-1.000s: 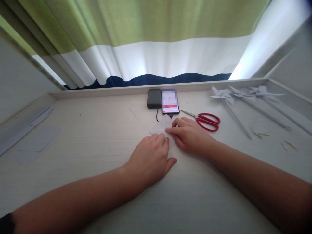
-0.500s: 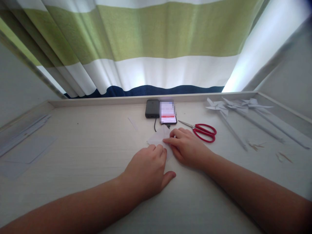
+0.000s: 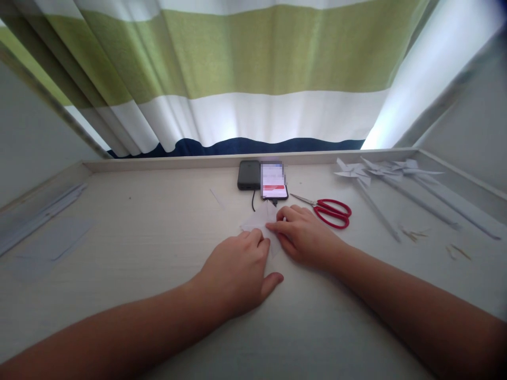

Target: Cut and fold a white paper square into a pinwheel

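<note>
A small folded white sheet of paper (image 3: 259,217) lies on the table, partly hidden under my fingers. My left hand (image 3: 241,269) rests on its near left part, fingers curled and pressed together on the paper, the thumb sticking out to the right. From the right, my right hand (image 3: 303,232) bends its fingers over the paper's right side, with the index fingertip pressing near the middle. Just beyond my right hand are scissors (image 3: 330,210) with red handles, blades pointing left. Behind the paper stand a lit phone (image 3: 273,179) and a black power bank (image 3: 249,175), side by side.
Several white paper pinwheels (image 3: 354,171) on paper sticks lie at the right. Near them are small thin sticks (image 3: 414,234). Paper sheets (image 3: 59,237) and long white strips (image 3: 43,214) lie at the left. A raised ledge (image 3: 178,162) runs along the back, below a striped curtain (image 3: 277,53).
The view has shifted slightly. Both hands stay on the paper in nearly the same pose; the left fingers have shifted very little.
</note>
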`<state>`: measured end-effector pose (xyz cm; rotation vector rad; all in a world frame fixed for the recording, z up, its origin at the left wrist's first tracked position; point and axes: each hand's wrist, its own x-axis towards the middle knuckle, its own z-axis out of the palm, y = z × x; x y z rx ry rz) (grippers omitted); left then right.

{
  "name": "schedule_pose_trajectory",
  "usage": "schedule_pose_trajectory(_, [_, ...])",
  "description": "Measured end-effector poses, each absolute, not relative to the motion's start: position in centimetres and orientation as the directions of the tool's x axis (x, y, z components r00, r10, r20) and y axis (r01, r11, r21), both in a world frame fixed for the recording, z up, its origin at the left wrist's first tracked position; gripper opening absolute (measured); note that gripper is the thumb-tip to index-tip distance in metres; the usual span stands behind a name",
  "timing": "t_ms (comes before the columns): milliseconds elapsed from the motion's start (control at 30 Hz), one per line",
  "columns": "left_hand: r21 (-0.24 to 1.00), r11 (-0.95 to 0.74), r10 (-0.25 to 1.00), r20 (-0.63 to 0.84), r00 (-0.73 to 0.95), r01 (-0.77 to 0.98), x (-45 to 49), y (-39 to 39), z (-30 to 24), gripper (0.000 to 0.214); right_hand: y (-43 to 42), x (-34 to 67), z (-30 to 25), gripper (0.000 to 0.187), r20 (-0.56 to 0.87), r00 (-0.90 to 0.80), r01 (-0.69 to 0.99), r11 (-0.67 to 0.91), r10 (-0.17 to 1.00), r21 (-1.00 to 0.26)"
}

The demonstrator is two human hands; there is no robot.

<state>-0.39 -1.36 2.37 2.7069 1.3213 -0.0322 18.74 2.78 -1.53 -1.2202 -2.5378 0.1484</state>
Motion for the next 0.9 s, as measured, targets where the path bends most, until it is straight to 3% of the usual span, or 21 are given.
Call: schedule_pose_trajectory(900, [-0.024,-0.661,0.750,-0.053,0.659,0.750,-0.03,-1.35,2.41,0.054,2.82,18.87,-1.51,0.031,0.241,-0.591,0.743,0.636,0.770,-0.209])
